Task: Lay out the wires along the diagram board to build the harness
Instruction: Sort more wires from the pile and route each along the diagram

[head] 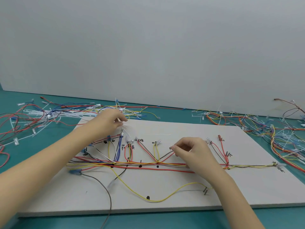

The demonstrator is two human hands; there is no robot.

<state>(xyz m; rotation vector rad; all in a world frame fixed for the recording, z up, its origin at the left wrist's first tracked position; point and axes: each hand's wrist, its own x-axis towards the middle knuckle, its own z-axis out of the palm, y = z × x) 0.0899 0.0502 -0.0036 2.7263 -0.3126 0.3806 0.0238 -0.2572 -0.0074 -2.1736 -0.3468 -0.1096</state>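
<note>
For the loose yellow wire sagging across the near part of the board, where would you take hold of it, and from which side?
Pinch the yellow wire at the bottom of its sag, near the black dot, coming straight down from above. There it lies flat and alone on the bare diagram board, clear of the main bundle and both hands, so a thumb-and-finger grip should meet nothing else.

Operator: two bare forearms in view.
Left hand (108, 120) and right hand (191, 150): no sleeves, gloves, rings or watch.
</note>
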